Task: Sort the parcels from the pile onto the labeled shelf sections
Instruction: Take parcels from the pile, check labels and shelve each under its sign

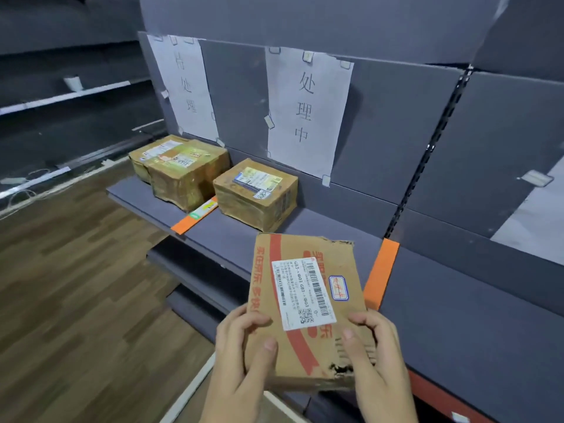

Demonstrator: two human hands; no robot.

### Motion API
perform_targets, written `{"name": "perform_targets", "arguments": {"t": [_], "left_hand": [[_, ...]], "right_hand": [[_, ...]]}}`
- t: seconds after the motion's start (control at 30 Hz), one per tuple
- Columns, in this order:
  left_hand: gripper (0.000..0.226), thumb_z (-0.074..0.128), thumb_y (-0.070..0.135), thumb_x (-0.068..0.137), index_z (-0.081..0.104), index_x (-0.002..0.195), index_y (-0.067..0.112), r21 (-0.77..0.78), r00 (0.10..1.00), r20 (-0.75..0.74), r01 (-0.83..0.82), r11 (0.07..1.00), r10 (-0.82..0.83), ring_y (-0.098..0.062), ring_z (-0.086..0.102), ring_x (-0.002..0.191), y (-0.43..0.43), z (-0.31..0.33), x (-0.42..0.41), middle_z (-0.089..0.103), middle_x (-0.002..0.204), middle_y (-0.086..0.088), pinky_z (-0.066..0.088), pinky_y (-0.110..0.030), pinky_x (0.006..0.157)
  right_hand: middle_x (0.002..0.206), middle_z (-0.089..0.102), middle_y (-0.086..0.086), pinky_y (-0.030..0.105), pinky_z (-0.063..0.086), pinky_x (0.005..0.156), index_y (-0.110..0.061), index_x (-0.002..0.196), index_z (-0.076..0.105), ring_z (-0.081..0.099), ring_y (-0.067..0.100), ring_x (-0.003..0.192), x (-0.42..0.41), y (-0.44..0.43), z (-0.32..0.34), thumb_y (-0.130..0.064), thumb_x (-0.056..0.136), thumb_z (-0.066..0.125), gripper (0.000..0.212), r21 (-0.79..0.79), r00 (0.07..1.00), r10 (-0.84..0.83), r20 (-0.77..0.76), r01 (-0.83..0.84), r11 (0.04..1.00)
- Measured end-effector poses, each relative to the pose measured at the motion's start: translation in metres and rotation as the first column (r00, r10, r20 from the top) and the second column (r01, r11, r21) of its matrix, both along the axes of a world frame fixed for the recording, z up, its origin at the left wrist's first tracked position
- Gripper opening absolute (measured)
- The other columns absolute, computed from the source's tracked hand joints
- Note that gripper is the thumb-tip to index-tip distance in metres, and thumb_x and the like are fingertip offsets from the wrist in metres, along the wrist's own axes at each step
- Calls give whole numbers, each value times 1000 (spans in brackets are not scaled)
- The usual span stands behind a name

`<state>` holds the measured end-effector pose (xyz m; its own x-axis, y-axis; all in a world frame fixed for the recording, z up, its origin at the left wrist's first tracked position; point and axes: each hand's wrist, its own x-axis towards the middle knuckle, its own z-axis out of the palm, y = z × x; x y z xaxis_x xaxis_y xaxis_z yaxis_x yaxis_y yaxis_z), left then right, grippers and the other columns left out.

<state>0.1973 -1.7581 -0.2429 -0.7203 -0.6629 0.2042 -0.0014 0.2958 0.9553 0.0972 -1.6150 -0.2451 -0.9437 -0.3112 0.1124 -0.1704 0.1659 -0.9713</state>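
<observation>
Flat brown cardboard parcel w/ red stripes and a white barcode label (305, 303) is in the air, face-up, held over the front edge of the grey metal shelf (457, 300). It doesn't seem to touch the shelf. Left hand (241, 355) has the near-left edge, thumb on top, fingers curled at the side. Right hand (375, 355) has the near-right edge, thumb on top, just beside a torn corner. So both grips are clamped on the parcel.

It hangs btwn the left orange divider strip (193, 218) and the right orange divider strip (381, 274), i.e. in front of the middle section, below the white paper sign w/ three handwritten characters (308, 111). One brown taped carton (256, 190) already sits in that section, nr the back. The left section, under a second white paper sign (183, 87), holds two taped brown cartons pressed together (180, 169). The pile isn't in view.

Step, prob.: checking this parcel against the signs before placing it. The small blue-bordered sticker w/ red writing (338, 288) likely gives the category, but it's too small to read.

Next move, if it matches the middle: push fwd, lower it flat onto bare shelf in front of the single carton, inside the right strip, then release both grips. Keep it level, since the torn corner looks weak. If no match, carry it sideways past a strip.
</observation>
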Motion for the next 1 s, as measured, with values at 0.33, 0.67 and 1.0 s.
{"name": "perform_targets", "arguments": {"t": [0.33, 0.67, 1.0], "left_hand": [[24, 50, 36, 84, 52, 107, 35, 23, 945, 62, 321, 947, -322, 5, 42, 118, -103, -6, -83, 44, 123, 13, 32, -5, 91], [33, 46, 54, 84, 46, 113, 39, 10, 866, 179, 474, 881, -468, 2, 38, 122, -163, -42, -186, 40, 124, 14, 35, -21, 102], [29, 45, 52, 82, 51, 109, 43, -165, 816, 184, 575, 802, -547, -2, 28, 132, -222, -13, -248, 33, 129, 6, 25, -22, 112]], "right_hand": [[109, 51, -25, 19, 39, 90, -38, 100, 55, 51, -4, 107, -46, -78, -11, -23, 95, 56, 15, 69, 970, -243, -11, 243, 968], [116, 54, -11, 18, 39, 93, -39, 97, 56, 49, -6, 110, -136, -132, -40, -39, 87, 60, 11, 48, 925, -379, 20, 378, 925], [121, 32, -28, -2, 28, 90, -45, 118, 43, 36, 4, 118, -109, -159, -19, -47, 71, 66, 52, -23, 679, -733, -48, 733, 680]]}}
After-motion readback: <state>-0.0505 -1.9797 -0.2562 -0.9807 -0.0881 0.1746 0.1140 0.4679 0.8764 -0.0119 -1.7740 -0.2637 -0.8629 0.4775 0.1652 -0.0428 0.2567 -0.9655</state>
